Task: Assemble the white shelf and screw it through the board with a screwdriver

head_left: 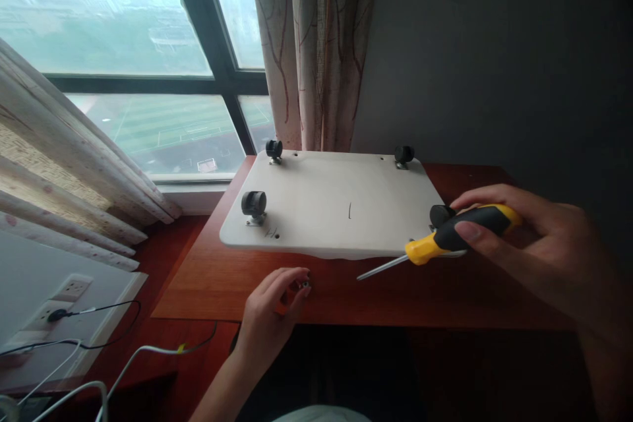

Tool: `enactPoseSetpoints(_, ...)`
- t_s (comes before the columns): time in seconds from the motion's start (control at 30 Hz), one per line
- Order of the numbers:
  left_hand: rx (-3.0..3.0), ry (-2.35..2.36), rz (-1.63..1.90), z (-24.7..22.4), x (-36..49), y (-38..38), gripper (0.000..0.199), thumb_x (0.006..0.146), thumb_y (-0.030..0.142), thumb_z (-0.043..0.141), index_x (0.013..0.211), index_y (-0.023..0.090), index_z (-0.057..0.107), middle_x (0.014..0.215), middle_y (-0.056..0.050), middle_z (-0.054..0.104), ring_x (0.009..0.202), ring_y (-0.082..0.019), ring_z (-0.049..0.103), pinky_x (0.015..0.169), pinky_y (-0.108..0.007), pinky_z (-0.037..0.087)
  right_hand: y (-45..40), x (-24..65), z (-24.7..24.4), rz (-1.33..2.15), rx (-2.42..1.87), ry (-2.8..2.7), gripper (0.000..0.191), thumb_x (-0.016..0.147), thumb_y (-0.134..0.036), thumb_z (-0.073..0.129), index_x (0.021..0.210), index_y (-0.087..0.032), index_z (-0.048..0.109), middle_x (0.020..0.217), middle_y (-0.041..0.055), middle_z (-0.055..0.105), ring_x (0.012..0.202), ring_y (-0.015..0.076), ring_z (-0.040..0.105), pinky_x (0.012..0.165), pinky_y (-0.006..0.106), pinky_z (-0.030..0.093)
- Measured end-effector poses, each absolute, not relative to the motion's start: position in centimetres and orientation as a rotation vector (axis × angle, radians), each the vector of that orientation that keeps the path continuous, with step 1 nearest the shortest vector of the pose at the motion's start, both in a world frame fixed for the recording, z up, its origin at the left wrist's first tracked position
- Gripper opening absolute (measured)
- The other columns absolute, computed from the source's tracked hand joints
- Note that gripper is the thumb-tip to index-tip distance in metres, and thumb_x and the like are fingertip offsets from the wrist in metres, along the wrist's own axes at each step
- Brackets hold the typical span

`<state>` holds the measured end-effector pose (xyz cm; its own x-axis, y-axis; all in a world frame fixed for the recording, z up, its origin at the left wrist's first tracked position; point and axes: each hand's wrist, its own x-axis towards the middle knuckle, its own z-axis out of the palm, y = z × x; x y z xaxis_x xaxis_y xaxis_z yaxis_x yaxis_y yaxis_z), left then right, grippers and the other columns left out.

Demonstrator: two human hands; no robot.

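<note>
Yellow/blk screwdriver (462, 234) in R hand (539, 237), fingers + thumb closed round handle, shaft angled down-left. White board (336, 191) flat on wood table (212, 290), 4 blk wheels (254, 203) facing up, approx one per corner. L hand (274, 303) pinching small metal bit (305, 285), can't ID at this size, nr board's front edge. R hand + handle block view of part of front-R wheel (442, 215) & that corner. Window (163, 125) + curtain (324, 46) behind, 2nd curtain (59, 125) far L. Wall sockets (76, 287) w/ blk plug (58, 315) lower L; white cable (136, 353) runs nr table's L end.
</note>
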<state>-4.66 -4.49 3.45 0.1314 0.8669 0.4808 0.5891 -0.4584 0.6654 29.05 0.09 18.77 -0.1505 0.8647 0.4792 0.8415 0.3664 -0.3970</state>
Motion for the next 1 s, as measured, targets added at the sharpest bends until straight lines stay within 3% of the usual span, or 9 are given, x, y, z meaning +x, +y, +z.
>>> enactPoseSetpoints(0.23,2.183,1.291,1.196,3.7,-2.6,-5.0,0.025,0.095,0.014,0.065,0.118,0.023,0.064,0.099,-0.003,0.074,0.082,-0.014,0.069,0.074,-0.024,0.058,-0.3,26.4,17.9,0.287,-1.33,-1.993,0.024,0.09,-0.05,0.068,0.099,-0.028,0.069,0.079,-0.003,0.07,0.061,0.0124,0.062,0.056,0.024,0.046)
enactPoseSetpoints(0.63,2.205,1.241,1.157,3.9,-1.8,-5.0,0.023,0.094,0.013,0.064,0.115,0.023,0.064,0.099,-0.003,0.075,0.08,-0.015,0.07,0.074,-0.027,0.058,-0.3,25.6,17.6,0.324,-1.325,-2.047,0.023,0.09,-0.049,0.067,0.097,-0.027,0.069,0.073,-0.0035,0.066,0.053,0.0115,0.057,0.048,0.024,0.042)
enactPoseSetpoints(1.0,2.244,1.225,1.108,3.8,-1.3,-5.1,0.022,0.094,0.015,0.065,0.114,0.023,0.065,0.099,-0.003,0.075,0.083,-0.016,0.071,0.074,-0.027,0.059,-0.6,25.9,17.6,0.338,-1.234,-2.148,0.021,0.09,-0.046,0.068,0.101,-0.028,0.068,0.082,-0.0027,0.073,0.061,0.0131,0.064,0.055,0.024,0.049)
